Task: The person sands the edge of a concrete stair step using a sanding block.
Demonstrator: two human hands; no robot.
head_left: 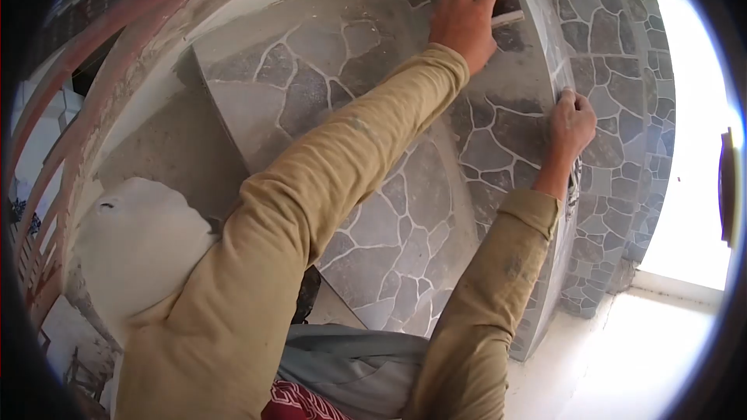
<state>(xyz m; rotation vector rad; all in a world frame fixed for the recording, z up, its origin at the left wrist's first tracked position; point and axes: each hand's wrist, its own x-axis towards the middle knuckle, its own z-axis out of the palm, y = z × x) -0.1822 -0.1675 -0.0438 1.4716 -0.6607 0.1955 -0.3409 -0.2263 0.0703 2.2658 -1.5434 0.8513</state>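
My left hand (465,19) reaches to the far corner of the stone-patterned step (373,210), its fingers bent down over the surface. A pale, thin stick-like piece (508,19) pokes out from under that hand, over a dark, damp-looking patch. Lower and to the right, my right hand (573,123) is closed at the step's right edge, its fingertips right at the rim; what it grips, if anything, is hidden. Just below its wrist, a small dark and shiny thing (574,185) shows along the edge. Pale joint lines run between the grey irregular stones.
A curved reddish railing (101,54) runs along the left. More stone-patterned steps (603,132) lie at the right, beside a bright pale floor (622,365). A rounded off-white shape (140,249) is near my left shoulder.
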